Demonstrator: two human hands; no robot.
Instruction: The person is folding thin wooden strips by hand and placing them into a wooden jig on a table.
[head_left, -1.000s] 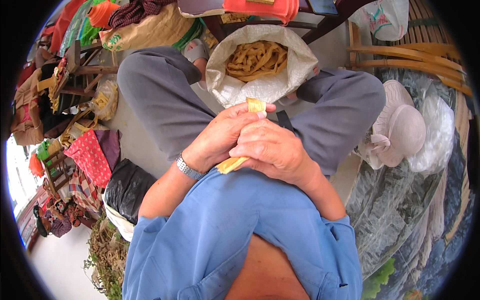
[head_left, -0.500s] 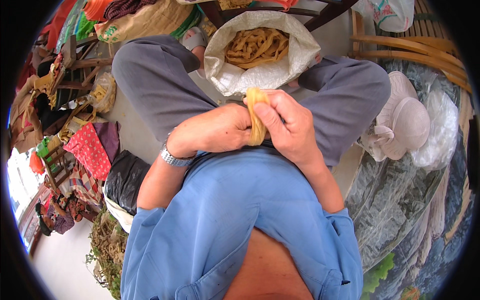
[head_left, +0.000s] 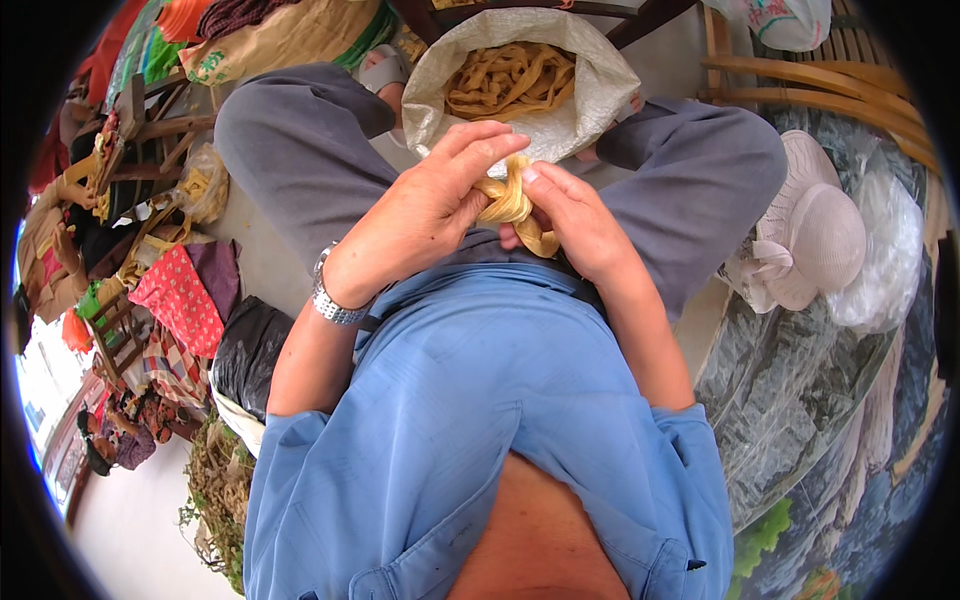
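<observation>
Pale bare floor (head_left: pixel 262 262) carries things beyond and left of the grip. White woven sack (head_left: pixel 600 85) stands on it just beyond the grip, mouth open, filled with tan strips (head_left: pixel 510 75). Black bag (head_left: pixel 245 345) lies left and nearer. Red patterned cloth (head_left: pixel 178 300) lies just left of that.

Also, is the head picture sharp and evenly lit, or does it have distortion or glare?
Head view: strong fisheye bending and a black rim; soft daylight, no hard shadows; left hand, right hand and yellow strip are sharp; the floor at the left edge is overexposed.
</observation>
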